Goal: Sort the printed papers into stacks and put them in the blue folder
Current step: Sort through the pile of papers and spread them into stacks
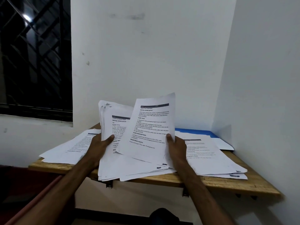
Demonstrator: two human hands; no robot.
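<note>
Forearms reach in from below — left hand [103, 142] grips a thick sheaf [113, 120], right hand [176, 145] pinches the front sheet [152, 125], fanned apart. Sorting step, I judge; next, match its heading to a shelf stack [207, 153]. Blue folder [199, 132] lies back-right — partly under papers.

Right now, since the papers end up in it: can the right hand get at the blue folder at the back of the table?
Probably not yet: the right hand grips sheets, and the blue folder lies mostly under the right-hand paper stack, only its far edge showing.
</note>
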